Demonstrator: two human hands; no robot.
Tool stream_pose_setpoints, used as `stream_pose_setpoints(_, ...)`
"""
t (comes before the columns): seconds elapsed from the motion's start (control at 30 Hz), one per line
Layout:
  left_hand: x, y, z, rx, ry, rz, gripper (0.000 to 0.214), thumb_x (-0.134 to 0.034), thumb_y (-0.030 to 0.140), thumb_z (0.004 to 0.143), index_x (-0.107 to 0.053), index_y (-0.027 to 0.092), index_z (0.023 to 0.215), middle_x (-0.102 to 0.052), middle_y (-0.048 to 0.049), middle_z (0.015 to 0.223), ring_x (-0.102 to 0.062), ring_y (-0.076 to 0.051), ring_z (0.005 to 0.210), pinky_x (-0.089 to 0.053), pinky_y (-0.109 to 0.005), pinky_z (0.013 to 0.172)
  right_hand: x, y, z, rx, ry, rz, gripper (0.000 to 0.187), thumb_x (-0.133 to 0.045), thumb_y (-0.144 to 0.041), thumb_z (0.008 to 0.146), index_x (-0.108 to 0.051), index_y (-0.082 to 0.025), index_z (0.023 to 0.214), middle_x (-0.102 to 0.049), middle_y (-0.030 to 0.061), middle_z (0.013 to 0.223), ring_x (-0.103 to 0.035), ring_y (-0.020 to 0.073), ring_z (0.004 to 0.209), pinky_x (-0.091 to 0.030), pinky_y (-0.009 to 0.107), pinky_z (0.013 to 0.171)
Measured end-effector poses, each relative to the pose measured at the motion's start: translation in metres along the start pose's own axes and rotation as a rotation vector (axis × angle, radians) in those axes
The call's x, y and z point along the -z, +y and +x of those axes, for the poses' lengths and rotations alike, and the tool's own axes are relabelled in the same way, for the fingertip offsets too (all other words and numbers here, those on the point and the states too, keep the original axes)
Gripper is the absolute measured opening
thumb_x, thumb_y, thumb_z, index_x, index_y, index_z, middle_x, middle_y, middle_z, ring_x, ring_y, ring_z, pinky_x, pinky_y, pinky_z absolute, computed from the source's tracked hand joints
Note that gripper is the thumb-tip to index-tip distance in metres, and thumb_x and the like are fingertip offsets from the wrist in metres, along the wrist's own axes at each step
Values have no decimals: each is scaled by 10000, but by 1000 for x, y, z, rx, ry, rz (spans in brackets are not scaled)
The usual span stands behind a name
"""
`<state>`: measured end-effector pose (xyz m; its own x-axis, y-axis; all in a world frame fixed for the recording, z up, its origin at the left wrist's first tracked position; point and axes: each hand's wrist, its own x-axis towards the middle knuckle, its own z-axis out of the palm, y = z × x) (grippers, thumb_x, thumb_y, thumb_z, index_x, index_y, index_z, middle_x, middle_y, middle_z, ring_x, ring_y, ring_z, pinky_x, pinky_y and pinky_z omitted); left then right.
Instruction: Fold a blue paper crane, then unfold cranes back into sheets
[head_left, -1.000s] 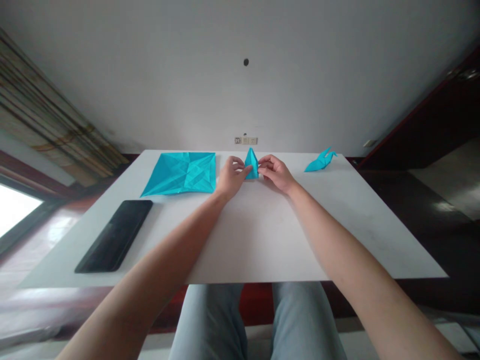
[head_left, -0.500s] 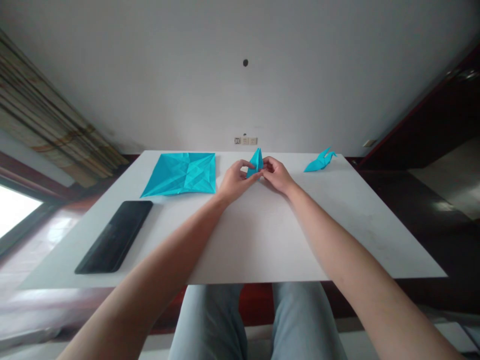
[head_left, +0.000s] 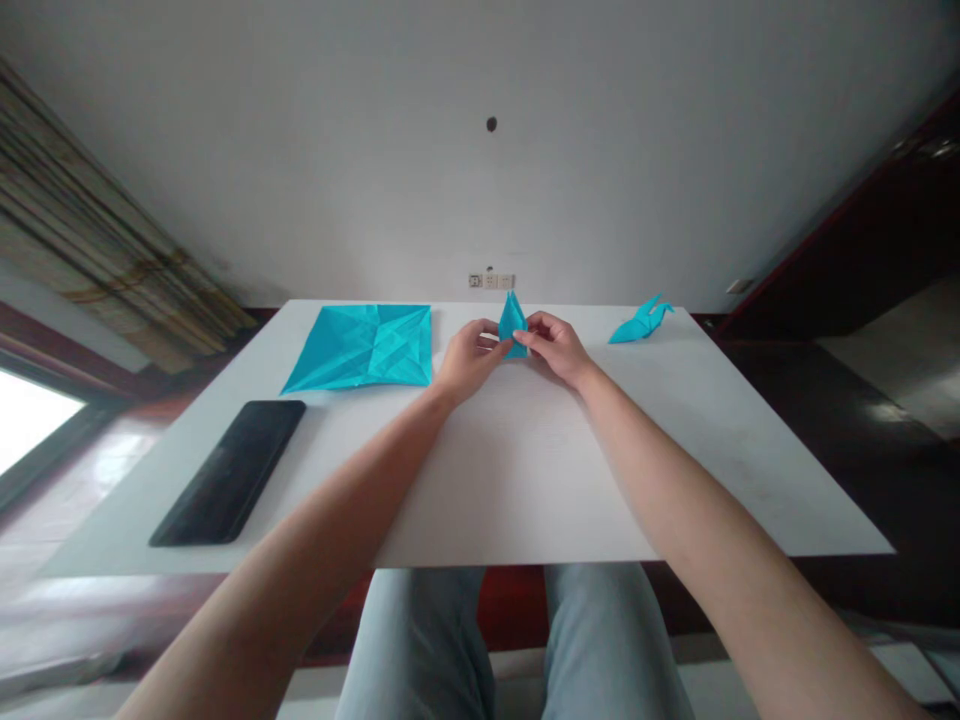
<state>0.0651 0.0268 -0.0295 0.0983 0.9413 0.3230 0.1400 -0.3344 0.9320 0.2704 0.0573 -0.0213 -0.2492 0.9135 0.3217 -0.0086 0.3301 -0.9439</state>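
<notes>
A folded piece of blue origami paper [head_left: 513, 315], pointed at the top, stands between my hands near the far edge of the white table. My left hand [head_left: 471, 360] grips it from the left, its thumb at the lower edge. From the other side, my right hand [head_left: 556, 347] pinches it, thumb laid on its front face. Fingers behind the paper are partly hidden. To the right lies a finished blue paper crane [head_left: 642, 322]. On the left, an unfolded blue sheet [head_left: 360, 347] marked with creases lies flat.
A black phone-like slab [head_left: 229, 473] lies at the table's left front. The white table [head_left: 517, 480] reaches to a grey wall with sockets [head_left: 491, 281]. My legs are under its near edge. A curtain [head_left: 97, 220] hangs at the left.
The folded paper has turned, so a broader face now points toward me. My right thumb has moved onto that face. The crane, sheet and black slab have stayed put.
</notes>
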Motion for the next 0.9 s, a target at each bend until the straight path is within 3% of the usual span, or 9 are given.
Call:
stream_pose_setpoints(0.27, 1, -7, 5, -64, 60, -26, 191, -856, 209, 932, -697, 207, 1038, -818, -28, 1011, -820, -172, 939, -632, -274, 828, 4, 9, 1, 14, -83, -32, 607, -1027, -718, 713, -691, -279, 964, -589, -65, 725, -427, 116, 596, -310, 271, 543)
stream_pose_setpoints(0.47, 1, -6, 3, -44, 100, -33, 348, -856, 157, 931, -655, 224, 1207, -756, -9, 1148, -753, -85, 759, -569, -211, 698, 1, 11, 2, 13, -48, -75, 591, -1018, -690, 730, -655, -267, 926, -571, -67, 733, -378, 107, 588, -266, 275, 553)
stream_pose_setpoints(0.6, 1, -6, 3, -16, 110, -4, 326, -855, 175, 951, -678, 218, 1221, -752, -16, 1125, -722, -78, 717, -526, -210, 649, 0, 13, 5, 42, 2, -38, 659, -1049, -658, 690, -616, -282, 1015, -672, -56, 866, -436, 99, 611, -335, 271, 576)
stream_pose_setpoints(0.7, 2, -6, 4, -6, 91, 7, 229, -834, 193, 977, -680, 213, 1146, -776, -30, 1142, -722, -80, 720, -512, -206, 636, 0, 13, 5, 41, 6, -18, 716, -1036, -666, 719, -585, -326, 1159, -665, -79, 825, -454, 117, 594, -349, 275, 569)
stream_pose_setpoints(0.8, 1, -4, 4, -16, 103, -18, 348, -840, 178, 970, -638, 244, 1246, -782, -14, 1138, -694, -64, 658, -503, -194, 602, 0, 12, 4, 60, 18, -1, 730, -997, -676, 787, -550, -359, 1269, -654, -88, 828, -470, 123, 563, -359, 282, 546)
stream_pose_setpoints(0.9, 0, -1, 2, 11, 69, -35, 385, -835, 183, 979, -624, 257, 1292, -791, -8, 1141, -738, -78, 684, -554, -191, 613, 1, 11, 4, 60, 16, -20, 656, -953, -722, 822, -594, -342, 1218, -657, -66, 851, -494, 124, 569, -383, 286, 538)
